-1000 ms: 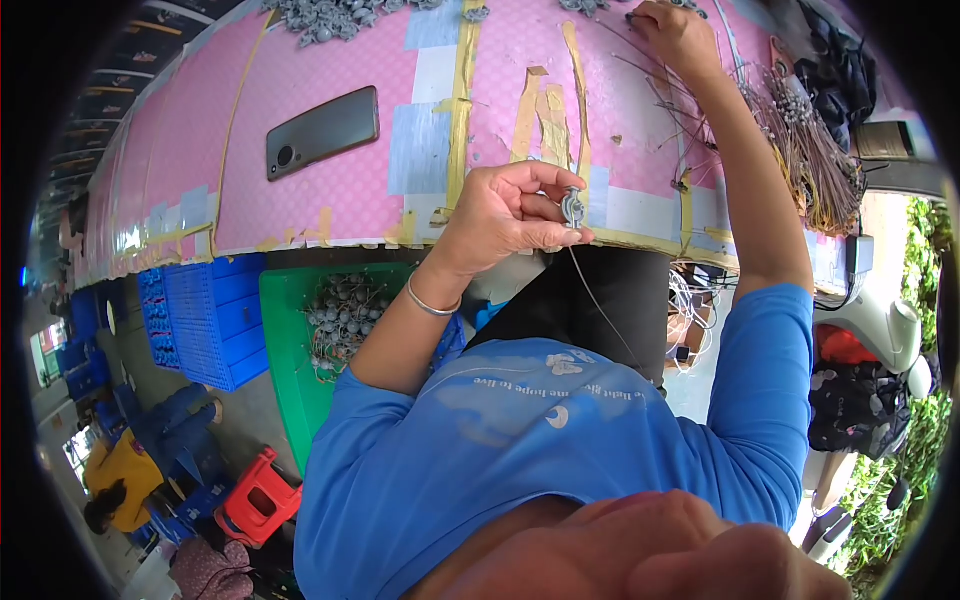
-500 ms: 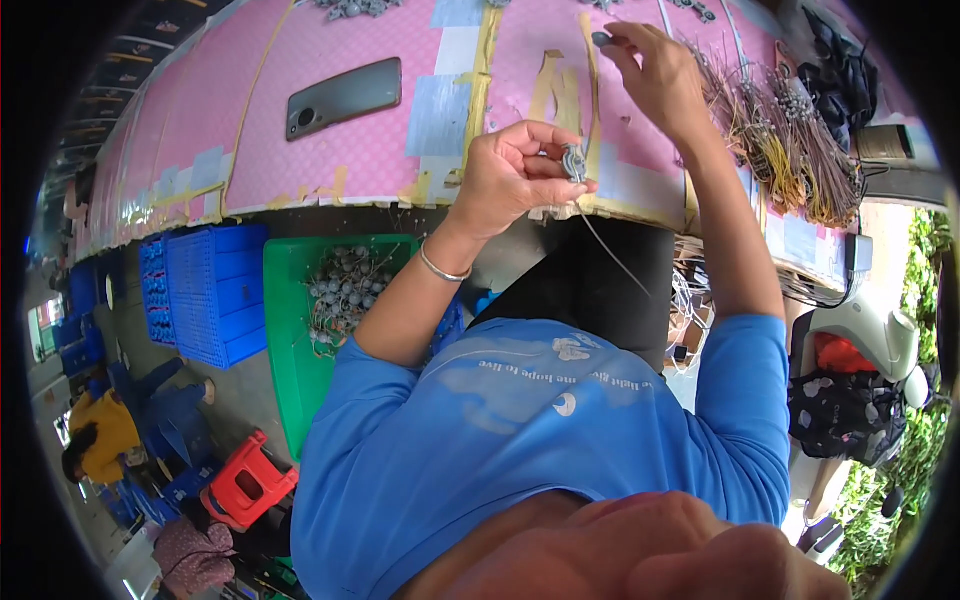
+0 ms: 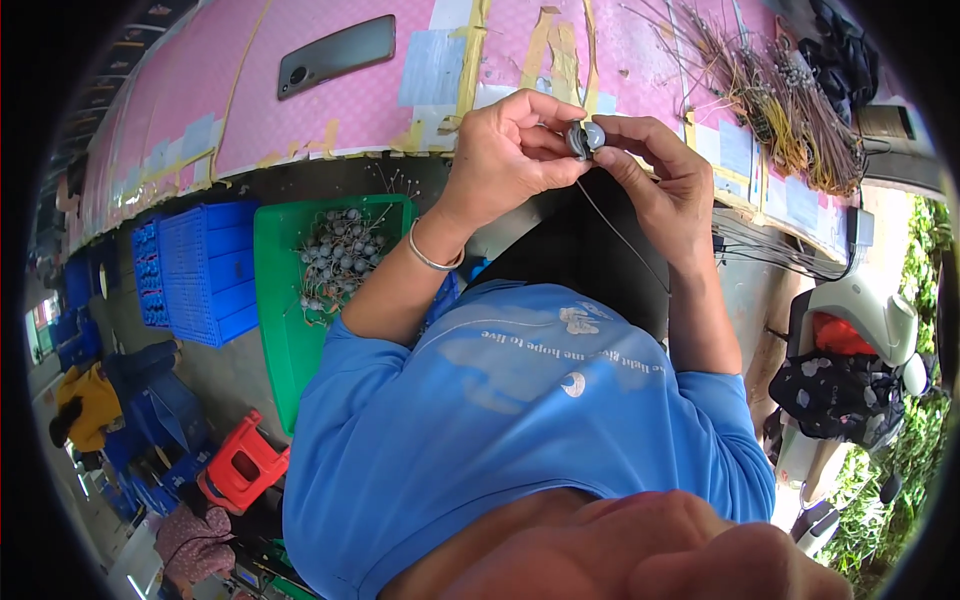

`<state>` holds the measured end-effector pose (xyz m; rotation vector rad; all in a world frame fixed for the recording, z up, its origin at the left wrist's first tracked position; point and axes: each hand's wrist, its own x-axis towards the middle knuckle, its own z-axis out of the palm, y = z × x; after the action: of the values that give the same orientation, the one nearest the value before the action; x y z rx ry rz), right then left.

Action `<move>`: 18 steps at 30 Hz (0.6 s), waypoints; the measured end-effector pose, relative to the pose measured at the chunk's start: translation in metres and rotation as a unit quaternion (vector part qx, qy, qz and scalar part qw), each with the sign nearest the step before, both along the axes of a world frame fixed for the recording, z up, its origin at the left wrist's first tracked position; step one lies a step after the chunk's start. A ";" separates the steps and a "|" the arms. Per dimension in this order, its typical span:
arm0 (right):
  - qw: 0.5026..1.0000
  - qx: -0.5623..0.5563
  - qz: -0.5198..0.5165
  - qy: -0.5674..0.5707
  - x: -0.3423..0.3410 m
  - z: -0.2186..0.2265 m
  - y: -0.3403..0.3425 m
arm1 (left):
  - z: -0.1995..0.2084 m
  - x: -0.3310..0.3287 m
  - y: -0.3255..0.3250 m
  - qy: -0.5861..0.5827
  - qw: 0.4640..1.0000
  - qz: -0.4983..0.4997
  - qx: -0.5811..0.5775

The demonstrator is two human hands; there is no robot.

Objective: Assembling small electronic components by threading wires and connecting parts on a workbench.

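Note:
In front of my body, at the table's near edge, both hands meet around a small grey round part. My left hand (image 3: pixel 500 150) pinches the open grey housing (image 3: pixel 575 140), from which a thin grey wire (image 3: pixel 625 238) trails down toward my lap. Against its right side my right hand (image 3: pixel 665 185) presses a shiny grey domed cap (image 3: pixel 594 135) between thumb and fingers. Whether cap and housing are fully joined cannot be made out. The inside of the housing is mostly hidden by my fingers.
A dark phone (image 3: pixel 338 58) lies on the pink taped table (image 3: pixel 270 110). Bundled wires (image 3: pixel 800 130) lie at its right. Below the left side stands a green bin (image 3: pixel 268 330) with several grey balls on wires (image 3: pixel 345 250), beside blue crates (image 3: pixel 215 265) and a red stool (image 3: pixel 245 465).
My right hand has come back from the far side of the table with the grey cap and brought it against the housing. My left hand has risen slightly in view.

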<state>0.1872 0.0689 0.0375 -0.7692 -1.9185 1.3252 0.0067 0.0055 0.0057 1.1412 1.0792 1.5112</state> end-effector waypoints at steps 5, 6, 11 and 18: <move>0.999 -0.031 -0.007 0.005 0.003 -0.001 -0.009 | 0.006 0.006 -0.009 0.058 0.998 0.030 -0.013; 0.998 -0.064 -0.017 0.006 0.003 -0.002 -0.011 | 0.006 0.007 -0.011 0.109 0.993 0.052 -0.007; 0.996 -0.065 -0.065 -0.003 -0.005 -0.011 -0.015 | 0.013 0.021 -0.012 0.338 0.924 0.151 0.091; 0.988 -0.135 -0.014 0.080 0.010 -0.011 0.000 | 0.016 0.014 -0.006 0.243 0.967 0.067 0.047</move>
<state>0.1967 0.0692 0.0262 -0.7900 -1.6171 1.5994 0.0206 -0.0001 0.0215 1.5843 1.4479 1.4309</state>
